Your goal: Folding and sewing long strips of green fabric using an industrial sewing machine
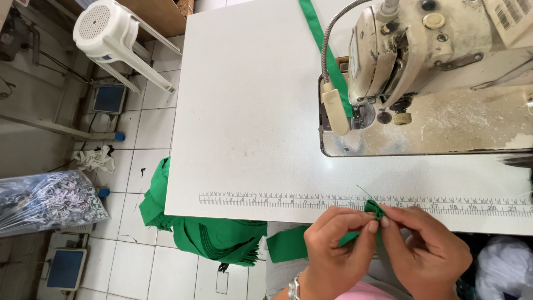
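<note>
My left hand (336, 253) and my right hand (425, 250) meet at the near edge of the white sewing table (250, 128). Both pinch the folded end of a narrow green fabric strip (373, 210), which trails down to the left below the table edge. A thin thread rises from the fold. The cream industrial sewing machine (433, 72) stands at the far right, with another length of green strip (327, 55) running under its presser foot and away over the table's far side. A ruler scale (366, 203) is printed along the table's near edge.
A pile of green fabric (205, 236) hangs at the table's near left corner. A white plastic stool (119, 39) lies tipped on the tiled floor at far left. A wrapped patterned bundle (47, 200) sits at the left. The machine's gooseneck lamp (336, 105) hangs over the table.
</note>
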